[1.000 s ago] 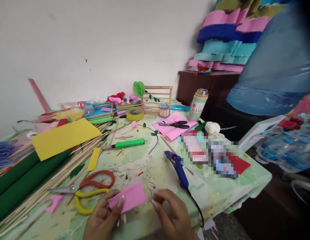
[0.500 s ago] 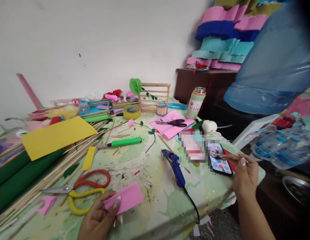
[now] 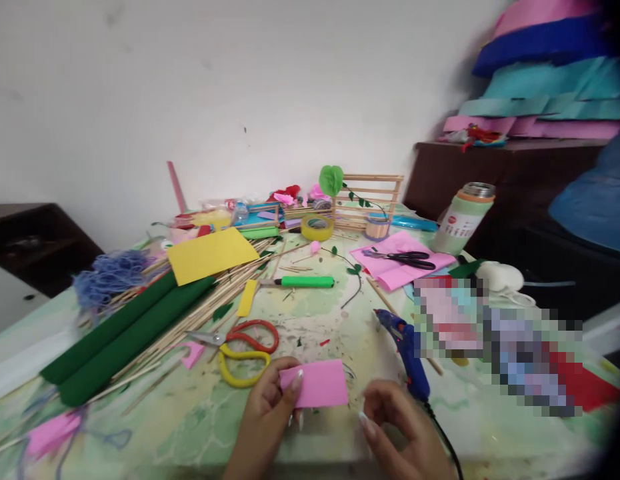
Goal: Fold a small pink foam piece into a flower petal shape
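- From my remote seat I see the left hand [image 3: 265,413] with its fingers clamped on a pink paper piece [image 3: 323,385] above the near tabletop [image 3: 190,427], thumb uppermost, probably to steady it.
- The right hand [image 3: 410,427] hangs nearby, fingers curled and apart; its palm is hidden, but I see nothing held.
- 2 tools seem placed for quick reach: scissors [image 3: 221,341] beside the left hand, glue gun [image 3: 413,353] beyond the right, nozzle facing away.

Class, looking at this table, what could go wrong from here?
The cord beside the right hand could snag and drag the glue gun. The scissors lie close to the left hand, which holds pink paper, and might get knocked.
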